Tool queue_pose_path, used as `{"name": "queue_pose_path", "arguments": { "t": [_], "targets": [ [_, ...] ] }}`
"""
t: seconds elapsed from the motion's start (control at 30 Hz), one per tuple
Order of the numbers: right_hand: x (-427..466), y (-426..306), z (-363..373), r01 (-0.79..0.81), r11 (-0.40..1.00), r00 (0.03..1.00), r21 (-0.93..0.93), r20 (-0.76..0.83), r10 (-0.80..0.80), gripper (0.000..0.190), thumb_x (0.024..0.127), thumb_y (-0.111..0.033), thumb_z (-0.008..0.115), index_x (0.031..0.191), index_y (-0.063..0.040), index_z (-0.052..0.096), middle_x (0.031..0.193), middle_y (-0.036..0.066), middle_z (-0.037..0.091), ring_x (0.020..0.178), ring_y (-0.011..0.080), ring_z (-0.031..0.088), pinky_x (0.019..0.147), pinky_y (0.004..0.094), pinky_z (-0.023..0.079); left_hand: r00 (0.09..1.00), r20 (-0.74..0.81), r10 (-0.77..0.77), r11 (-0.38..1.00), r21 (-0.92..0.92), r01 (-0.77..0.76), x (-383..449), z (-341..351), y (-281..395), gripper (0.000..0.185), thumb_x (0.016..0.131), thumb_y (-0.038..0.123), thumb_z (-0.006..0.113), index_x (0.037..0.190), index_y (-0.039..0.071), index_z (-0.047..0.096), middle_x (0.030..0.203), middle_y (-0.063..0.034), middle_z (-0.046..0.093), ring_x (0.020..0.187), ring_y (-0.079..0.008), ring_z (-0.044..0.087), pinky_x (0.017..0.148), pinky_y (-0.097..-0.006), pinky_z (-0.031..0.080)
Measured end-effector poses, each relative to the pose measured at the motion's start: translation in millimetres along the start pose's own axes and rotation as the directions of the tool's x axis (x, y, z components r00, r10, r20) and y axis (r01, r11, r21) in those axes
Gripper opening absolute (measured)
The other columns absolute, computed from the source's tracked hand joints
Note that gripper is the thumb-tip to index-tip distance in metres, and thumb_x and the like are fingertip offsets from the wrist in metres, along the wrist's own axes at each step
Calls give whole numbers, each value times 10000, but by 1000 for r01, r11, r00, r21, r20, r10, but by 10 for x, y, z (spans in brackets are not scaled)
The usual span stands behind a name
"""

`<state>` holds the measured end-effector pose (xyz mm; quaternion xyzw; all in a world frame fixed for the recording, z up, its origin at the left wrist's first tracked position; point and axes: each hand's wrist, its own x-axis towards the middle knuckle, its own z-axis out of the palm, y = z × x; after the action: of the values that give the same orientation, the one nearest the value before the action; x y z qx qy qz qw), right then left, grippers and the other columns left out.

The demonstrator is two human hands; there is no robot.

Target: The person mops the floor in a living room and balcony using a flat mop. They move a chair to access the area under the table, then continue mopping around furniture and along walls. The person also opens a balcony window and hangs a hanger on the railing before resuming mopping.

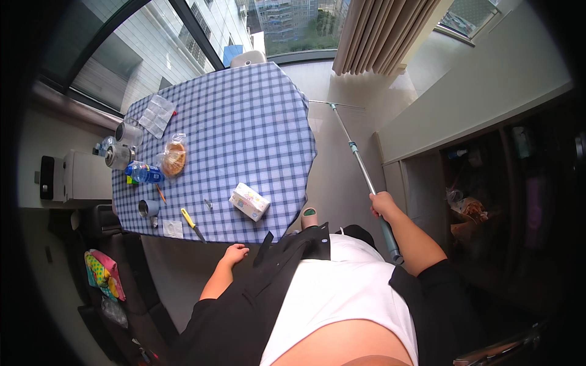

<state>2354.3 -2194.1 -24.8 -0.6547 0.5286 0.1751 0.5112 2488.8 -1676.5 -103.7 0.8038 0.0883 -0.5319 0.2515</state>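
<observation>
My right hand (382, 205) is closed around the handle of a long telescopic floor tool (363, 165), whose grey-green grip runs back beside my hip. The tool's wide, thin head (336, 104) lies on the pale floor, past the right edge of the table. My left hand (236, 254) hangs just off the table's near edge with its fingers loosely curled and nothing seen in it. Closest to it on the checked tablecloth (219, 137) lies a knife with a yellow handle (188, 218), its blade at the edge. A tissue pack (250, 201) lies on the cloth.
A bagged round bread (174, 158), a plastic bottle (145, 173), a cup (149, 208) and glass jars (120, 157) stand on the table's left part. A beige curtain (382, 36) hangs ahead. To the right are a white half-wall (476, 87) and dark shelves. A dark sofa (137, 279) is left.
</observation>
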Motion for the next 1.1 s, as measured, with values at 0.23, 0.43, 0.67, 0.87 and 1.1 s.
{"name": "queue_pose_path", "arguments": {
  "t": [0.23, 0.43, 0.67, 0.87, 1.1],
  "targets": [
    [1712, -1493, -215, 158, 983, 985, -97, 87, -150, 164, 900, -148, 469, 864, 10, 489, 584, 110, 503, 434, 206, 487, 382, 363, 397, 957, -283, -58, 825, -554, -114, 24, 471, 458, 415, 832, 112, 612, 1187, -70, 497, 873, -120, 643, 754, -154, 626, 690, -266, 519],
    [3177, -2814, -336, 309, 910, 936, -275, 256, -240, 123, 830, -45, 477, 928, 28, 490, 584, 140, 520, 432, 247, 529, 376, 379, 411, 810, -223, -542, 696, -659, 284, -435, 1534, 111, 436, 789, 162, 657, 1156, -44, 541, 825, -98, 645, 706, -144, 613, 665, -262, 497],
    [3997, -3676, -498, 296, 831, 946, -471, 264, -187, 173, 810, -66, 485, 777, 84, 565, 603, 177, 571, 471, 274, 582, 415, 391, 466, 834, -231, -501, 755, -588, 291, -500, 1703, 1223, 449, 786, 180, 661, 1162, -34, 542, 822, -92, 642, 704, -143, 611, 665, -264, 493],
    [4138, -3885, -714, 204, 818, 970, -538, 223, -95, 218, 843, -108, 463, 875, 87, 554, 721, 218, 605, 562, 294, 621, 476, 395, 506, 861, -226, -456, 791, -546, 276, -274, 1568, 1872, 460, 783, 196, 664, 1167, -26, 543, 820, -87, 640, 702, -141, 608, 664, -266, 490],
    [3367, -2941, -1500, 173, 671, 983, -721, 166, -74, 289, 818, -101, 461, 1064, 48, 438, 1014, 304, 577, 961, 418, 578, 814, 454, 475, 887, -235, -397, 861, -430, 271, 321, 1443, 2048, 473, 779, 215, 668, 1173, -16, 544, 817, -81, 637, 700, -140, 605, 663, -269, 486]
  ]
}}
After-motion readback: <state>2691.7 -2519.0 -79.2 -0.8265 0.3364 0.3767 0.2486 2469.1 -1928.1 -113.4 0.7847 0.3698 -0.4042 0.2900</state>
